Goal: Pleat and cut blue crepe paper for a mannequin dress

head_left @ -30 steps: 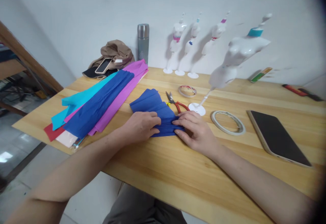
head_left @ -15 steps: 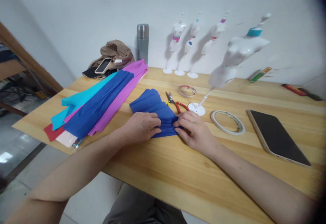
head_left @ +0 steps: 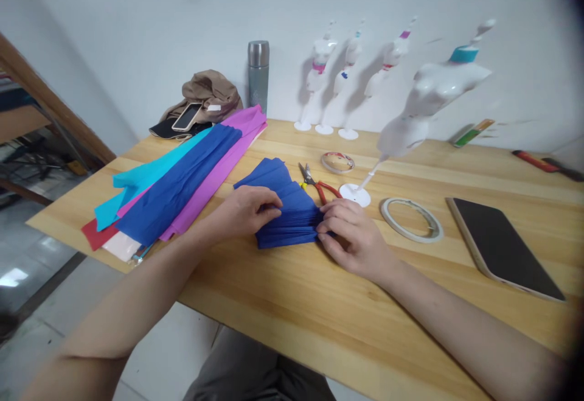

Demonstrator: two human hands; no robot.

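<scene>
A sheet of blue crepe paper (head_left: 292, 229) lies on the table in front of me, its near part gathered into narrow pleats. My right hand (head_left: 353, 237) grips the pleats at their right end, thumb below and fingers curled above. Over the left part of the paper, my left hand (head_left: 253, 209) is closed in a loose pinch, thumb and forefinger close together on a fold; the contact is partly hidden. The pleats spread apart at the left end. Just behind the paper lie pliers (head_left: 319, 185) with red handles.
Strips of cyan, blue and magenta crepe paper (head_left: 182, 182) lie left. Behind stand a flask (head_left: 258, 78) and several white mannequins, the nearest (head_left: 406, 127) at right. Tape rolls (head_left: 413, 221), a large phone (head_left: 504, 246) and a red-handled tool (head_left: 533, 161) lie right.
My left hand has shifted left and slightly up along the blue crepe paper, uncovering more pleats, which now fan out. My right hand stays at the right end.
</scene>
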